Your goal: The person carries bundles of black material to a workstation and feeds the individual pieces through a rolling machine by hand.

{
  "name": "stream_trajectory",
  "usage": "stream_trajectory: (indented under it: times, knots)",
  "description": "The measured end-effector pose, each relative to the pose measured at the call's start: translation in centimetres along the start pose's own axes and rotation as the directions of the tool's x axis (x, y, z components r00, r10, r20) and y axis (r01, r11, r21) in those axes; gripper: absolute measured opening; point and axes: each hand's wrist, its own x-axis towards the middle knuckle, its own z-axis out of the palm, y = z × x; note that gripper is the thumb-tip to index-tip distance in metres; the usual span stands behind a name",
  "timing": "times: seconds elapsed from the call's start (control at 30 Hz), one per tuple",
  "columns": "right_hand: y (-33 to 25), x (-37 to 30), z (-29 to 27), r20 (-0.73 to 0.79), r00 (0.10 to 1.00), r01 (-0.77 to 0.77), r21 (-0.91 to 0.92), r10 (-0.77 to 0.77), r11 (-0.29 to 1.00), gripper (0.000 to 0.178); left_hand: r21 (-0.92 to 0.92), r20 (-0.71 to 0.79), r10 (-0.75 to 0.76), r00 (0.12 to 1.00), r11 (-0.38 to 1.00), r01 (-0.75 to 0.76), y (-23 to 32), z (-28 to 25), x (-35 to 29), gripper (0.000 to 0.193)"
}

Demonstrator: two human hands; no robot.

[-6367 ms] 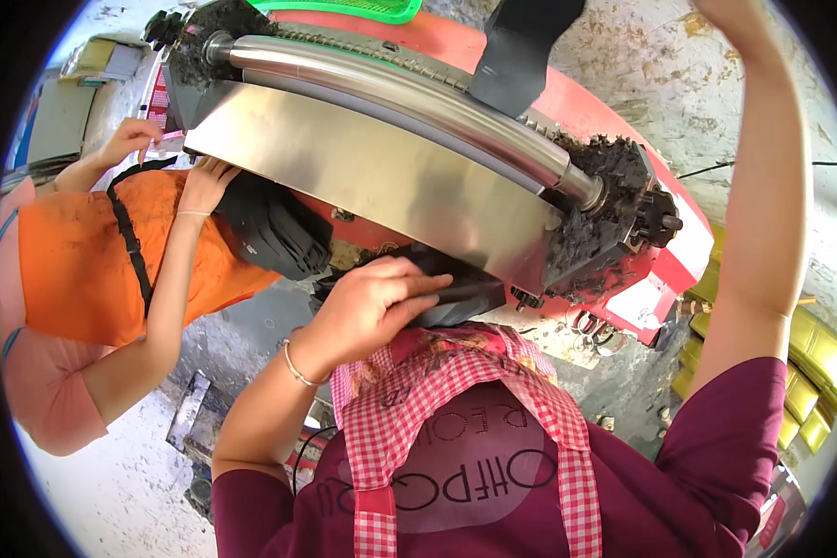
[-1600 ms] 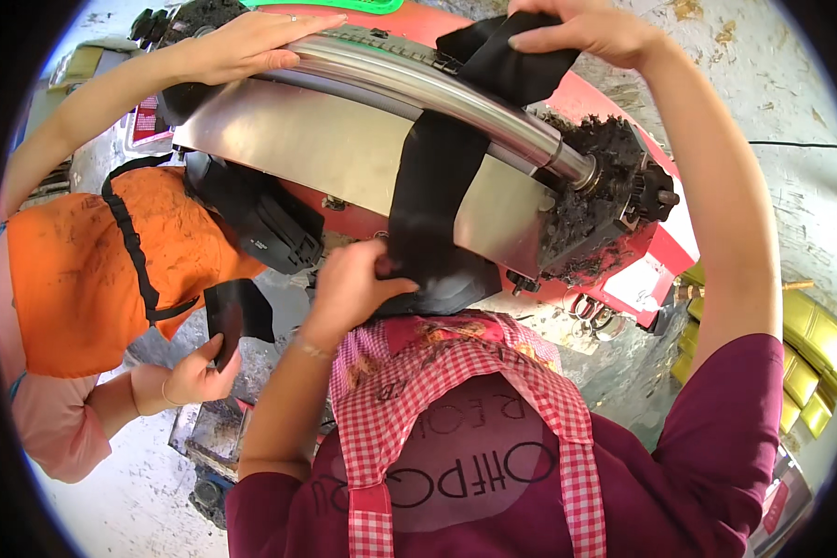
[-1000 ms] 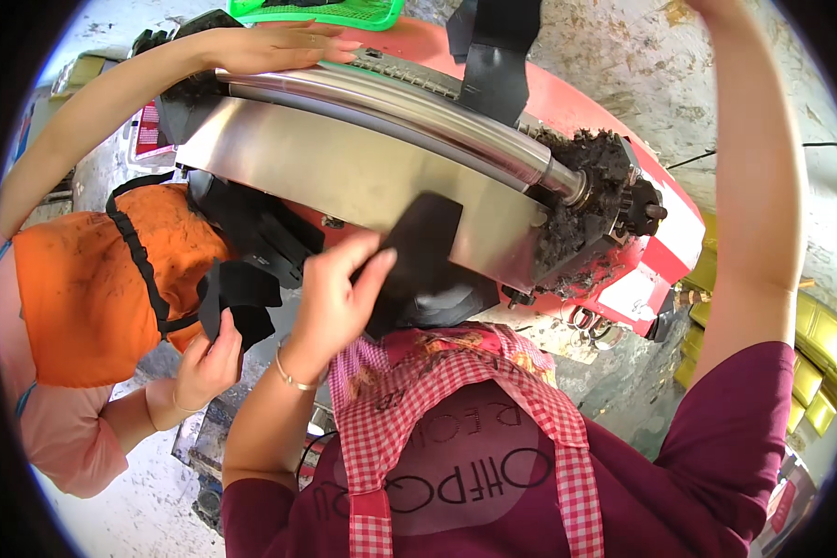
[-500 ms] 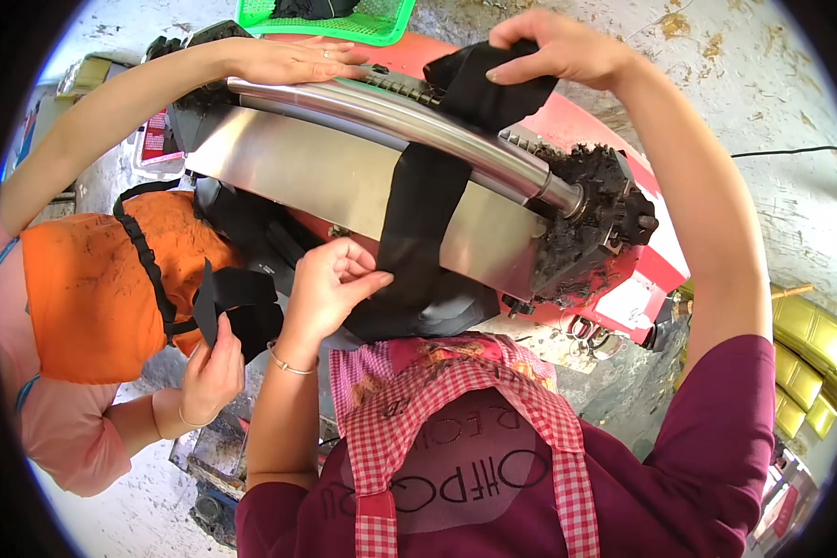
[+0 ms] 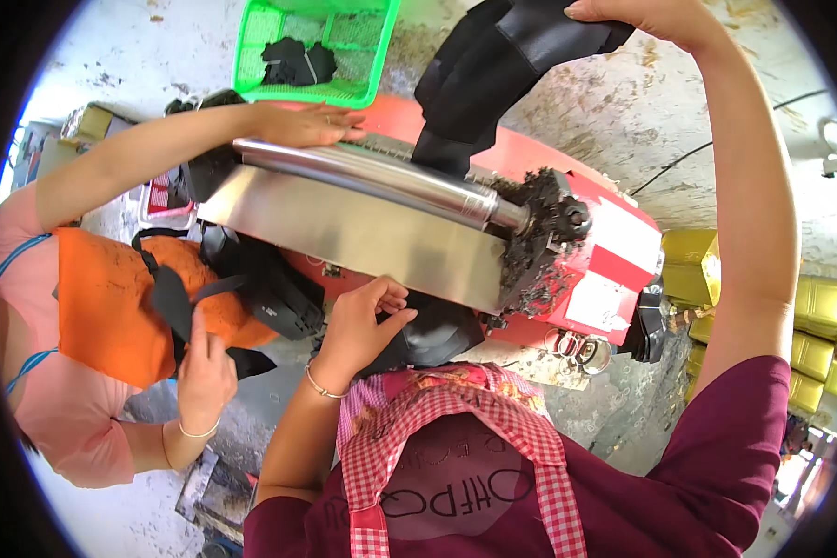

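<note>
My right hand [image 5: 656, 17] is closed on one end of a black leather-like strip [image 5: 502, 56], held up beyond the machine. The strip bends down, and its lower end meets the far side of the steel roller [image 5: 381, 181]. My left hand [image 5: 367, 321] sits just in front of the machine's curved steel plate [image 5: 344, 232]. Its fingers are loosely curled, with a gap to the thumb and nothing visible between them. Near it, a stack of black pieces [image 5: 432, 335] lies below the plate, partly hidden by my wrist and apron.
A co-worker at left rests one hand [image 5: 302, 126] on the machine's far edge; the other hand [image 5: 205, 377] holds a black piece. Dark scraps cake the roller's right end [image 5: 539, 228]. Beyond stands a green basket [image 5: 367, 56] with black pieces. Yellow-gold packages [image 5: 814, 321] lie at right.
The strip has left the near plate and now hangs beyond the roller. My right hand has moved up and right with it. My left hand has let go of it.
</note>
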Motion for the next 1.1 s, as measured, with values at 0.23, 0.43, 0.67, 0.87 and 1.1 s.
stream_trajectory:
  times: [0.23,0.43,0.67,0.87,1.1]
  knots:
    - [-2.0,-8.2,-5.2,-0.26,0.945,-0.286,-0.374,0.196,0.882,0.054,-0.014,0.068,0.002,0.998,1.0,-0.001,-2.8,1.8,-1.5,0.029]
    - [-2.7,-17.0,0.3,-0.401,0.893,-0.391,-0.471,0.202,0.791,0.026,0.022,0.11,-0.057,0.992,0.998,0.055,-3.8,2.5,-2.3,0.028]
    - [-3.8,-21.8,3.8,-0.413,0.776,-0.602,-0.255,0.477,0.757,0.039,0.039,0.172,-0.046,0.984,0.998,0.04,-5.1,4.0,-2.9,0.026]
    - [5.2,-19.2,1.2,-0.45,0.83,-0.499,-0.333,0.331,0.8,0.036,0.057,0.174,0.016,0.985,0.998,-0.026,-4.7,4.7,-3.0,0.028]
    - [5.2,-17.4,-1.2,-0.584,0.75,-0.578,-0.352,0.31,0.736,0.034,0.028,0.135,-0.047,0.99,0.999,0.044,-6.3,4.9,-4.1,0.028]
